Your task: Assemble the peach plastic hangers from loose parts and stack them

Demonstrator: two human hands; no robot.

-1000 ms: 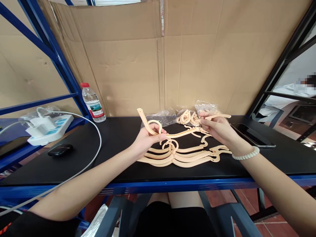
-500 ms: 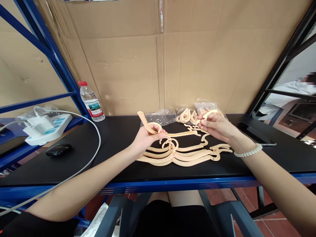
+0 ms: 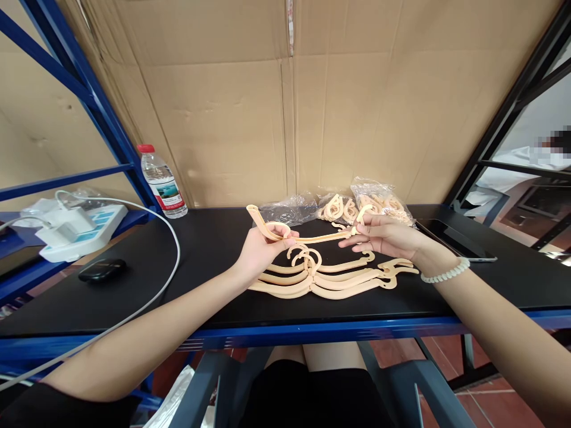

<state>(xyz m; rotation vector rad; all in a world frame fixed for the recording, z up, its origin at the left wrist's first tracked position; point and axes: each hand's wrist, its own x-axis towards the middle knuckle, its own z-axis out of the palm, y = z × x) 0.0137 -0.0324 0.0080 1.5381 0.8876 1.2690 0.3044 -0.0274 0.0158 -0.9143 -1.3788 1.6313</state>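
Your left hand [image 3: 263, 246] grasped a pale, cream-coloured hanger [image 3: 323, 239] near its middle, thumb on top and fingers curled beneath its round hook, so that it hung just above the table [image 3: 513, 288]; its arms were smooth, slim and gently bowed, with a channel along one side. Your right hand [image 3: 383, 238] pinched a small curved piece [image 3: 366, 212] of the same colour at the hanger's right end, the other fingers loosely stretched below; whether the two parts were joined could not be told, since your fingertips covered the spot. Below lay more hangers [image 3: 343, 292], overlapping, some of their left ends hidden behind your left hand. Behind, against creased brown cardboard [image 3: 214, 131], sat crinkled clear bags [image 3: 388, 202], some filled with hooked and looped parts too jumbled to count, and partly covered by your right hand. A dark, glossy tablet [image 3: 461, 242] lay beyond your right wrist, which wore a bracelet [image 3: 446, 272] of pale beads. To the left stood a clear, red-capped bottle [image 3: 164, 181], its label [image 3: 167, 189] showing a blue-green landscape above a red band, the lettering too small to read. A white cable [image 3: 177, 261] looped past a rounded black mouse [image 3: 102, 270], running out of view at the lower left.
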